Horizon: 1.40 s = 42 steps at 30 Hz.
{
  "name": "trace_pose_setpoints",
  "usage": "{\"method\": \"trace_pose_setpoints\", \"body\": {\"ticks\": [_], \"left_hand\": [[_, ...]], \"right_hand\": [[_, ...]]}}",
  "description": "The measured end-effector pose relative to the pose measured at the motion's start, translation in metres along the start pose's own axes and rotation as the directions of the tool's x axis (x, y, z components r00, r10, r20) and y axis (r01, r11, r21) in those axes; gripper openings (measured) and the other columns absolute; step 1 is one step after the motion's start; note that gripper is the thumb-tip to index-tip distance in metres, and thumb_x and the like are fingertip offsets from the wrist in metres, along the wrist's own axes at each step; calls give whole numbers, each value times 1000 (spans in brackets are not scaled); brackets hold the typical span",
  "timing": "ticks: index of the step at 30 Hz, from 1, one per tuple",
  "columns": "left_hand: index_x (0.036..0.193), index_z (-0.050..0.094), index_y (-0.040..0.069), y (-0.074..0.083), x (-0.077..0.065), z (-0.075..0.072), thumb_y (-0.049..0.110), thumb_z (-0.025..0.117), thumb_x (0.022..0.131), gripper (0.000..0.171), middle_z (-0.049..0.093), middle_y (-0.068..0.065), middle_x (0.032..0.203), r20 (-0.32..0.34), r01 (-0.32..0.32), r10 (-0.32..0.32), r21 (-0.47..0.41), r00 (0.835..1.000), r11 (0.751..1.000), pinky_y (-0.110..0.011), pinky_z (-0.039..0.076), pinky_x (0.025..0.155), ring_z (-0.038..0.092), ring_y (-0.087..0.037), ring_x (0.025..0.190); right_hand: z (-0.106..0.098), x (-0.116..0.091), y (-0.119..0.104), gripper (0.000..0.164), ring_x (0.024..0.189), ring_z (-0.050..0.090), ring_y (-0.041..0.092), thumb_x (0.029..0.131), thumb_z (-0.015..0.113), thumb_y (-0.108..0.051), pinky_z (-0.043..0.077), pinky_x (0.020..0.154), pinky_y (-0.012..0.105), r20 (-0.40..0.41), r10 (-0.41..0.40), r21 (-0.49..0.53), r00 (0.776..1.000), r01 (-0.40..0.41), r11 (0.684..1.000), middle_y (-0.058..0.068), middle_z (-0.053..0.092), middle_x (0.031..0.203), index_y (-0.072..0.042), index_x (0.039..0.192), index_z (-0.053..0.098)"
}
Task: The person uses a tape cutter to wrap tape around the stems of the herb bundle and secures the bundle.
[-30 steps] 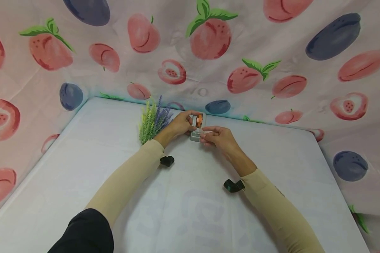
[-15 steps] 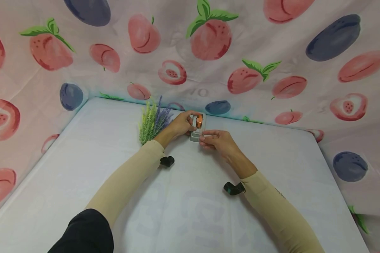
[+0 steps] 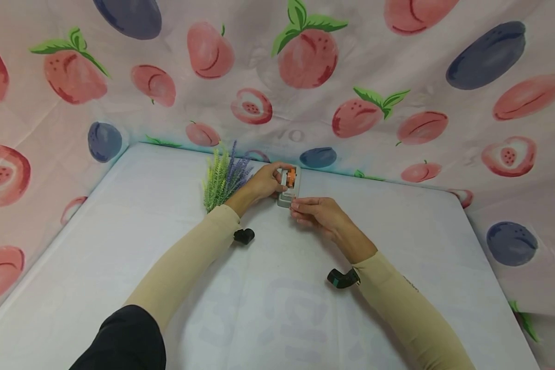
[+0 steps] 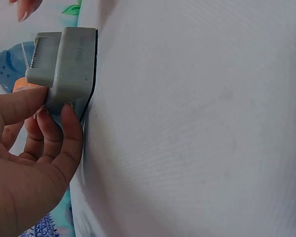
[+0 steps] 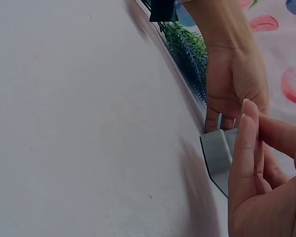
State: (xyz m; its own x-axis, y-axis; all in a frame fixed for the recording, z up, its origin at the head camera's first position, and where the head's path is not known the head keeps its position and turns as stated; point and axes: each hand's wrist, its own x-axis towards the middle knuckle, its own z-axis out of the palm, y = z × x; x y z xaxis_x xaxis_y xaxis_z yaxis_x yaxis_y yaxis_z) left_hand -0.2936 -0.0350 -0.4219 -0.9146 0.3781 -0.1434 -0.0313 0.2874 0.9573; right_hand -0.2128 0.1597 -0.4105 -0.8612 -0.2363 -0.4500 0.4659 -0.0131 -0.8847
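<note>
A grey tape dispenser (image 3: 284, 199) stands on the white table near its back edge, an orange roll core (image 3: 291, 177) inside it. My left hand (image 3: 262, 182) grips the dispenser from the left, with thumb and fingers around its side. In the left wrist view the serrated cutter (image 4: 34, 52) shows, and a thin pale strip of tape (image 4: 25, 54) rises beside it. Just in front of the dispenser, my right hand (image 3: 322, 214) holds thumb and index finger pinched together. Its fingers hide most of what lies between them; the tape end seems to be there.
A bunch of yellow-green and purple artificial flowers (image 3: 224, 177) lies left of the dispenser, beside the left forearm. Behind the table (image 3: 277, 288) hangs a fruit-print cloth (image 3: 259, 56). Black wrist cameras (image 3: 343, 278) sit under both wrists.
My right hand has drawn slightly back toward me, away from the dispenser, its fingertips coming closer together. The left hand and the dispenser have stayed in place.
</note>
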Motion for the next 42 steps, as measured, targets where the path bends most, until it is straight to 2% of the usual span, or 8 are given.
{"method": "trace_pose_setpoints", "body": {"ticks": [8, 18, 30, 42], "left_hand": [[144, 58, 21, 0, 1, 0, -7, 70, 91, 61, 47, -8, 88, 2, 3, -3, -7, 1000, 1000, -34, 49, 63, 49, -21, 70], [145, 57, 20, 1, 0, 0, -7, 70, 91, 61, 48, -9, 87, 9, -5, 5, 18, 1000, 1000, -35, 49, 63, 50, -22, 69], [145, 56, 18, -1, 1, -1, -7, 71, 90, 62, 48, -11, 88, 13, -11, 11, 11, 1000, 1000, -36, 50, 64, 49, -20, 69], [144, 57, 19, 1, 0, -1, -6, 71, 91, 61, 48, -9, 87, 9, -8, 8, 30, 1000, 1000, -37, 51, 64, 50, -18, 68]], "right_hand": [[2, -4, 3, 41, 81, 75, 9, 97, 68, -7, 58, 70, 20, 9, 11, 32, 1000, -12, 999, 5, 78, 99, 7, 135, 60], [4, -8, 11, 39, 84, 75, 9, 99, 65, -8, 58, 72, 21, 11, 29, 18, 1000, -29, 999, 16, 72, 120, 6, 135, 60], [6, -15, 18, 39, 85, 75, 11, 99, 66, -6, 58, 72, 22, 38, 17, 28, 999, -18, 999, 11, 76, 110, 8, 134, 60], [9, -25, 22, 38, 85, 75, 10, 99, 65, -5, 59, 72, 22, 46, 43, 14, 998, -44, 999, 5, 77, 102, 8, 134, 60]]}}
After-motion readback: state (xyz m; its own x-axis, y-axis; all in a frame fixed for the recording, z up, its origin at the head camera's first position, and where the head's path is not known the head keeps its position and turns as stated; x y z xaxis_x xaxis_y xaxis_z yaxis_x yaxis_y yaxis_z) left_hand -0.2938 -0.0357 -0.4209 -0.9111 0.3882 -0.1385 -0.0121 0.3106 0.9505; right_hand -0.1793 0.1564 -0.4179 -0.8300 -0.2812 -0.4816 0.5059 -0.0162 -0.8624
